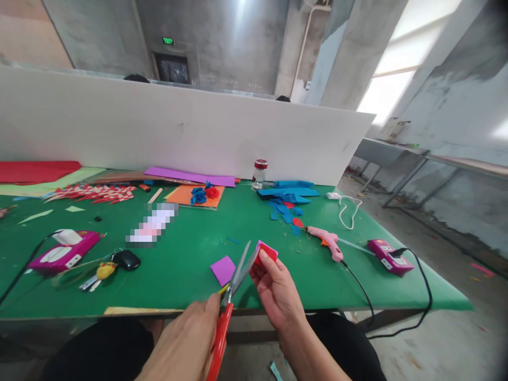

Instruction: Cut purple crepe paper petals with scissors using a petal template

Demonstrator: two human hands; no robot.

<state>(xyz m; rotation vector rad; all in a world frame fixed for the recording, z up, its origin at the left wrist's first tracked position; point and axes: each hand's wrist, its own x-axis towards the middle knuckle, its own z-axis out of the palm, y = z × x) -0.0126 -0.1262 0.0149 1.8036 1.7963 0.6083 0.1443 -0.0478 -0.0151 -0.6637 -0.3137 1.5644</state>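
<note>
Red-handled scissors [219,341] are in my left hand [188,330], whose fingers wrap round the handles. The blades point up and away, slightly apart, next to the paper in my right hand [280,291]. That hand pinches a small stack of red and purple paper [269,250] between thumb and fingers. One blade lies along the stack's left edge; whether it touches the paper I cannot tell. A loose purple paper square [223,270] lies on the green table just left of the blades. Something thin and yellow shows by the scissors' pivot, partly hidden.
On the green table [178,280] are a pink glue gun [326,241], blue paper scraps [283,209], a red-lidded jar [260,174] and blue and red paper flowers [204,194]. Two power strips [391,257], keys [103,271] and cables lie at the sides. A white panel [190,127] stands behind.
</note>
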